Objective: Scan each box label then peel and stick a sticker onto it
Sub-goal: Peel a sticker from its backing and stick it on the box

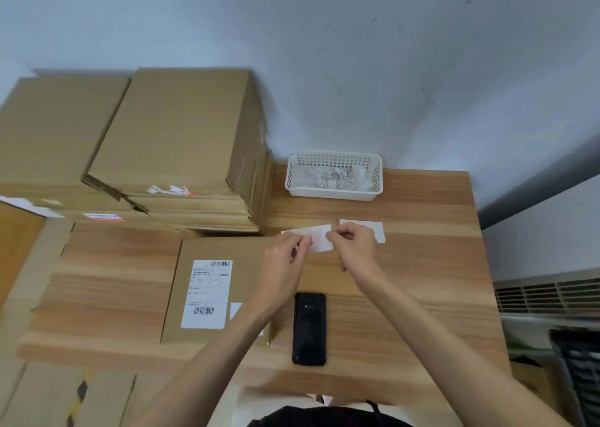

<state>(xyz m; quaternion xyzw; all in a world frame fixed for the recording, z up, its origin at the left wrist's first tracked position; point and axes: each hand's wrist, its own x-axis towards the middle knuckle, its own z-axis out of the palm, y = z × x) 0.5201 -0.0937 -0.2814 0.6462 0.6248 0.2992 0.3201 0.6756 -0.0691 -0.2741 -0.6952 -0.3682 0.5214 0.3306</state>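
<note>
A flat cardboard box (253, 257) lies on the wooden table (422, 264), with a white shipping label (207, 293) on its top and a small white sticker (236, 309) beside the label. Above the box's far right corner, my left hand (285, 264) and my right hand (355, 248) both pinch a white sticker sheet (319, 238) between them, left hand on its left edge, right hand on its right edge. A black handheld scanner (309, 327) lies face down on the table between my forearms.
Stacks of flat cardboard boxes (175, 140) fill the table's far left. A white perforated basket (334, 175) holding crumpled backing paper stands at the back. More white sticker sheets (378, 228) lie behind my right hand. Further boxes (65, 394) sit low at the left.
</note>
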